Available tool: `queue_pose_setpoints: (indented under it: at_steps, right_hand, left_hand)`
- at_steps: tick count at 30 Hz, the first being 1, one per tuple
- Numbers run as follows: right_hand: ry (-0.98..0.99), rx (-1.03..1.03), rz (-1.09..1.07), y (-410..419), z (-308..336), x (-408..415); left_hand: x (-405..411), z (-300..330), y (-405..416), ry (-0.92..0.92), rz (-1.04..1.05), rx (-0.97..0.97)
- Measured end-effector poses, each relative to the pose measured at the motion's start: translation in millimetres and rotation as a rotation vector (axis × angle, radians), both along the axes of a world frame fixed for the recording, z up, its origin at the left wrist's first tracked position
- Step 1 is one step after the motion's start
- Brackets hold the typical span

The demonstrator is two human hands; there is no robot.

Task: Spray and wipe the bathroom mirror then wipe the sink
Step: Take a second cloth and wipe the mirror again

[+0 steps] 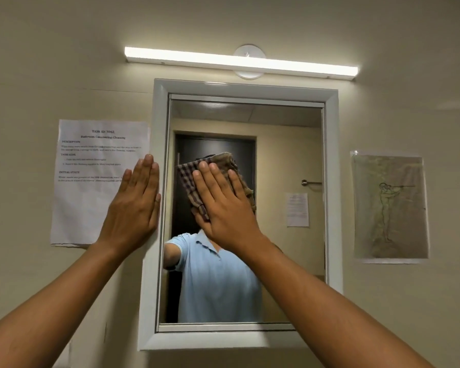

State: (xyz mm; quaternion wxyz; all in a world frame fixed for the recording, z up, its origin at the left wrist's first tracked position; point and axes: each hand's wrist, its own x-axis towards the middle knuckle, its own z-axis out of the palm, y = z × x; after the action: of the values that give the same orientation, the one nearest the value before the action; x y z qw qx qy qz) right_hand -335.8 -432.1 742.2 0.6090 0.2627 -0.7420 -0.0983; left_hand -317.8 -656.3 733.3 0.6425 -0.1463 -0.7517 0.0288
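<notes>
The bathroom mirror (284,160) hangs on the wall in a white frame (331,181). My right hand (223,200) lies flat on the glass at upper left of centre, pressing a brown checked cloth (189,181) against it. My left hand (134,205) rests flat, fingers straight, on the wall and the frame's left edge, holding nothing. No spray bottle or sink is in view. The mirror reflects a person in a light blue shirt.
A printed task sheet (91,160) is taped to the wall left of the mirror, partly under my left hand. A drawing in a plastic sleeve (389,208) hangs to the right. A lit tube lamp (239,62) runs above the frame.
</notes>
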Motion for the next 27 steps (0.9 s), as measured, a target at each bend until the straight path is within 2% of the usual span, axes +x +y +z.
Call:
queue_pose_setpoints:
  at_steps: [8, 14, 22, 27]
  right_hand:
    - [-0.012, -0.272, -0.101, 86.2, 18.9, -1.8]
    - [-0.014, -0.466, -0.116, 115.9, 7.1, -1.2]
    - [-0.034, -0.636, -0.114, 101.3, -49.8, 3.1]
    - [-0.056, -0.612, -0.114, 70.7, -64.7, 3.3]
  left_hand:
    - [0.1, -6.8, 0.1, 0.023, 0.001, -0.053]
    - [-0.1, -10.0, 1.2, 0.015, 0.012, -0.061]
    - [2.1, -21.2, 3.5, 0.010, -0.021, -0.034]
    - [1.3, -23.0, 5.2, 0.002, -0.047, -0.015]
